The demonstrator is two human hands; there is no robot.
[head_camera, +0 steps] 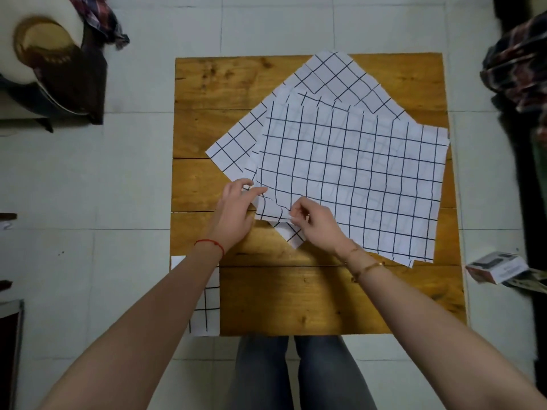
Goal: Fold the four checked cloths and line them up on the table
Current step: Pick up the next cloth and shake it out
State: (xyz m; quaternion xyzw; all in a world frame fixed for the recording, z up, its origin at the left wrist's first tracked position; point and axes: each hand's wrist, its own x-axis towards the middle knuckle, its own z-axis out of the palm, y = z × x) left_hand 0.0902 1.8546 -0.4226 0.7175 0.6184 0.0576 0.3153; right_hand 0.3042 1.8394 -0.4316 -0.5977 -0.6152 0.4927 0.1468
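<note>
One head view looks almost straight down from above the person's own forearms. The whole table [296,291] fits in frame, floor [133,179] on every side, so it sits fairly high.

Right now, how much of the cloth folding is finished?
One folded cloth lies at the table's near left corner, so one looks done. Left hand and right hand pinch the near left corner of the top cloth, starting it. The unfolded cloths beneath remain, then lining up.
</note>
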